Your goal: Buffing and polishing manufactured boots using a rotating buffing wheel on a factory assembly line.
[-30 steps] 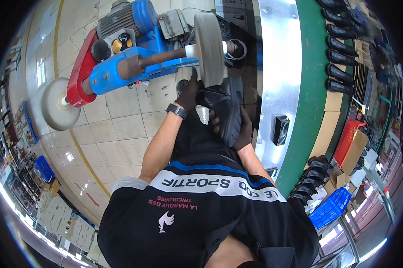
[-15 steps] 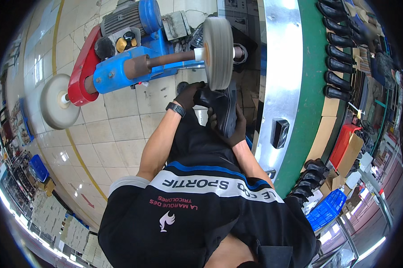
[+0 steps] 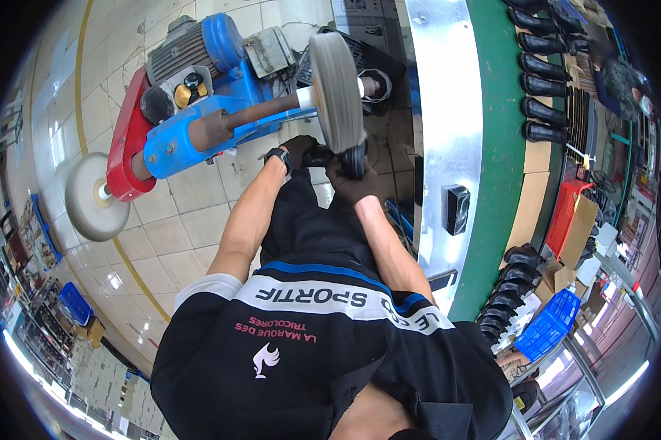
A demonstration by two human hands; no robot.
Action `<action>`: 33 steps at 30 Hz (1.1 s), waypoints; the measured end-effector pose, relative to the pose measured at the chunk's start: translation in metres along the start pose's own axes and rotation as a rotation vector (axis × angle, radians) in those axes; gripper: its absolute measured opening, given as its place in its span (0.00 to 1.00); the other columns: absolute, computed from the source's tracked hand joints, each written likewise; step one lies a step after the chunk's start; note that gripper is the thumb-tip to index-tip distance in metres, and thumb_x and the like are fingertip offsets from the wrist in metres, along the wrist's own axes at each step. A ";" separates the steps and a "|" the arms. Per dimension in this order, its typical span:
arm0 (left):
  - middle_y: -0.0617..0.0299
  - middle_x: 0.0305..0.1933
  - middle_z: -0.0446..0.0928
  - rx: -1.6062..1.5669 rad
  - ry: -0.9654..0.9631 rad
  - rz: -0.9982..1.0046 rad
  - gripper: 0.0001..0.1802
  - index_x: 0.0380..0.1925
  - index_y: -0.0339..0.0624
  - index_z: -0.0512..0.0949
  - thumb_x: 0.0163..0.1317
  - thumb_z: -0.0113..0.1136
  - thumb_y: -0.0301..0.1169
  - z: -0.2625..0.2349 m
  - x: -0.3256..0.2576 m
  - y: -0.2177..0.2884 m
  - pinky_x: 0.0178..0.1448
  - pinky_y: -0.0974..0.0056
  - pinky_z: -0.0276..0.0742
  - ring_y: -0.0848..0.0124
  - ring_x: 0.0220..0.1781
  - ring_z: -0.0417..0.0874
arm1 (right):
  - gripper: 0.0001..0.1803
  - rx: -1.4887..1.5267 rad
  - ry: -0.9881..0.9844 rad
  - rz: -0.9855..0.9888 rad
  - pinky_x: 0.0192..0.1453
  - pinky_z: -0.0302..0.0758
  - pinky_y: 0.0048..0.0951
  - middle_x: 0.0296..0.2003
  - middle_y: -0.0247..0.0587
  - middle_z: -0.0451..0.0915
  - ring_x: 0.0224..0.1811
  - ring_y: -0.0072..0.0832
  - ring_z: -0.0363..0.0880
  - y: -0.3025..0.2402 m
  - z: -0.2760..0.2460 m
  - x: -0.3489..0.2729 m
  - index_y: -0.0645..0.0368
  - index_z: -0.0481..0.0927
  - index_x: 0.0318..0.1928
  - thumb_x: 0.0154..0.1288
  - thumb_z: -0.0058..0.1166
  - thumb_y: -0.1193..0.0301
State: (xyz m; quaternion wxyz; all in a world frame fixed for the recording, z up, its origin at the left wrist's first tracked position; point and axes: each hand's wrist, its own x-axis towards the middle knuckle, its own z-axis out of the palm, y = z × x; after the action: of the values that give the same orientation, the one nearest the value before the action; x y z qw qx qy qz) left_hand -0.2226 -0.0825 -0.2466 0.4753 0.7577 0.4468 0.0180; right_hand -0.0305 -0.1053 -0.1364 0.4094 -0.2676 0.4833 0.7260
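Head view: black shoe point(image 3: 353, 161) gripped at the lower edge of a grey wheel point(image 3: 336, 94)

The left hand point(image 3: 299, 149), in a dark glove, is closed on the left part of the shoe; its fingertips are hard to make out against the black. A dark watch point(image 3: 281, 157) circles that wrist. The right hand point(image 3: 354, 183), gloved likewise, is curled around the shoe's near right side, close to the left hand. The shoe sits between the two hands, just in front of the person's dark trousers point(image 3: 301, 220). Its upper end meets the wheel's rim in the view, though whether they actually touch cannot be told.

From the wheel, a brown shaft point(image 3: 266, 112) runs left into a blue housing point(image 3: 170, 145). Beyond that come a red guard point(image 3: 125, 154) and, at the far end, a pale wheel point(image 3: 92, 202). Behind the housing sits a ribbed grey motor point(image 3: 178, 55) with a blue end cap point(image 3: 222, 42). Pale floor tiles point(image 3: 198, 192) spread below the machine.

To the right, a shiny metal panel point(image 3: 444, 95) carries a black block point(image 3: 456, 209). Next to it is a green surface point(image 3: 495, 169), with a row of black shoes point(image 3: 544, 86) along its far side. Farther out lie a red box point(image 3: 565, 216) and, nearer the person, a blue basket point(image 3: 549, 323).
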 end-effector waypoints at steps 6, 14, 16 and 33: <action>0.62 0.43 0.77 -0.088 -0.300 -0.105 0.15 0.42 0.46 0.75 0.52 0.55 0.30 0.062 0.006 -0.053 0.49 0.70 0.73 0.73 0.42 0.77 | 0.17 0.055 0.147 -0.113 0.42 0.74 0.41 0.35 0.52 0.74 0.40 0.43 0.73 -0.002 -0.008 0.020 0.64 0.73 0.40 0.62 0.35 0.65; 0.48 0.32 0.73 -0.017 0.248 0.128 0.10 0.36 0.37 0.74 0.55 0.46 0.26 -0.005 -0.011 0.128 0.39 0.59 0.71 0.58 0.36 0.76 | 0.37 -0.976 0.090 -0.319 0.58 0.65 0.38 0.48 0.48 0.71 0.50 0.36 0.70 -0.047 -0.015 -0.118 0.62 0.66 0.55 0.53 0.53 0.46; 0.42 0.26 0.71 -0.212 0.592 0.112 0.09 0.32 0.35 0.73 0.54 0.46 0.26 -0.014 -0.014 0.172 0.34 0.54 0.70 0.50 0.33 0.75 | 0.38 -1.538 0.008 -0.566 0.62 0.61 0.32 0.54 0.46 0.69 0.54 0.33 0.69 -0.053 -0.005 -0.167 0.62 0.63 0.58 0.52 0.55 0.52; 0.52 0.27 0.78 -0.167 0.488 0.859 0.10 0.25 0.32 0.75 0.56 0.42 0.21 -0.127 0.078 0.427 0.37 0.60 0.77 0.59 0.32 0.81 | 0.29 -0.049 -1.566 -0.435 0.42 0.76 0.45 0.49 0.40 0.66 0.50 0.42 0.71 -0.110 0.050 -0.259 0.53 0.63 0.57 0.58 0.51 0.56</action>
State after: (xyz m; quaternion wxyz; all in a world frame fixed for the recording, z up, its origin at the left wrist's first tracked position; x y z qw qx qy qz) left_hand 0.0484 -0.0021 0.1062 0.3657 0.8063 0.1898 0.4244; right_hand 0.1993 -0.1246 0.0331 0.7548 0.2210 -0.0221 0.6172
